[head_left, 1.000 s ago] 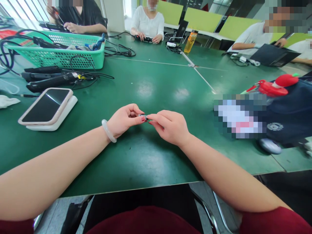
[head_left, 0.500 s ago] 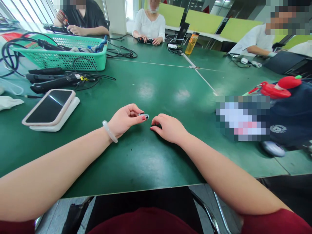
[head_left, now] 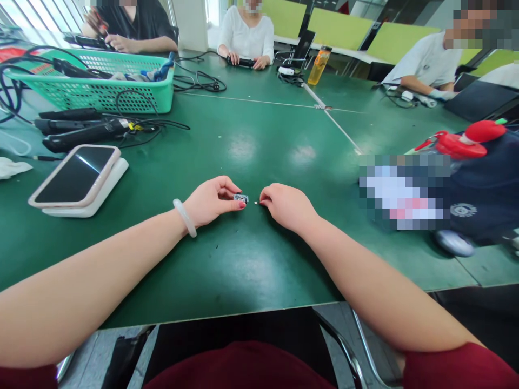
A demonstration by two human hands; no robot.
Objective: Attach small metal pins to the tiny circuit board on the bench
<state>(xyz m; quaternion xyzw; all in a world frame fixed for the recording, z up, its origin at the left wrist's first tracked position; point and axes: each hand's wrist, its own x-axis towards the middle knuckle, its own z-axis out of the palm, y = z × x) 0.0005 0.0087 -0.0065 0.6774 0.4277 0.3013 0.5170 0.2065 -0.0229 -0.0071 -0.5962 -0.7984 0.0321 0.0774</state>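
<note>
Between the thumb and fingers of my left hand (head_left: 211,202) is a small grey-and-dark rectangular piece (head_left: 240,199), too small to name for sure. My right hand (head_left: 287,208) is closed in a pinch, and a tiny pale tip (head_left: 257,203) sticks out from its fingertips toward the left. A short gap separates that tip from the piece in my left hand. Both hands are just above the green table (head_left: 251,265), near its front edge. A pale bangle (head_left: 185,218) circles my left wrist.
Two stacked phones (head_left: 79,175) lie to the left, before black handheld tools (head_left: 85,129) with cables and a green basket (head_left: 154,97). On the right are a computer mouse (head_left: 453,243) and a dark bag (head_left: 482,189). An orange bottle (head_left: 319,66) stands farther back. Several people sit around the table.
My right hand has closed into a pinch, and a tiny pale tip now shows at its fingers. My left hand has turned its piece slightly, so more of its face shows.
</note>
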